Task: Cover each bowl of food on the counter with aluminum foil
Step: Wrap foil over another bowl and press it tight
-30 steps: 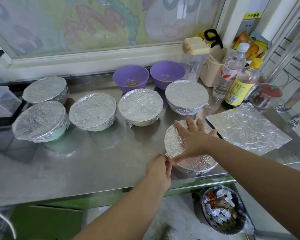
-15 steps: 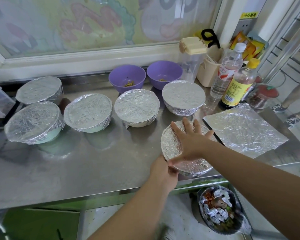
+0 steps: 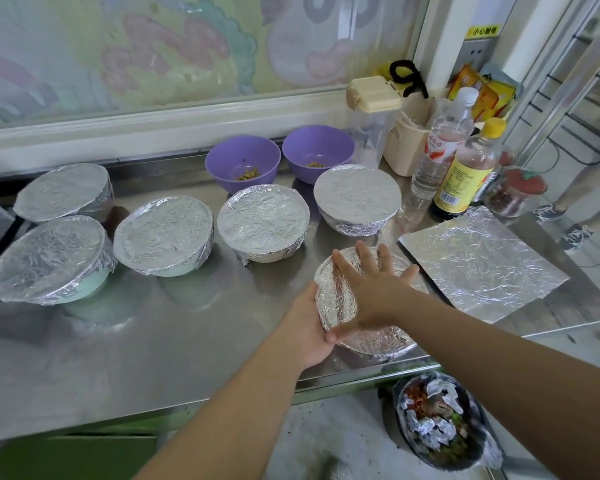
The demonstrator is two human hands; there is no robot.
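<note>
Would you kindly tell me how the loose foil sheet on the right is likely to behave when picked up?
The foil sheet is probably very light and floppy, lying thin and flat on the counter. Its crinkled surface suggests it creases easily, so it would likely sag or fold if lifted by one corner.
</note>
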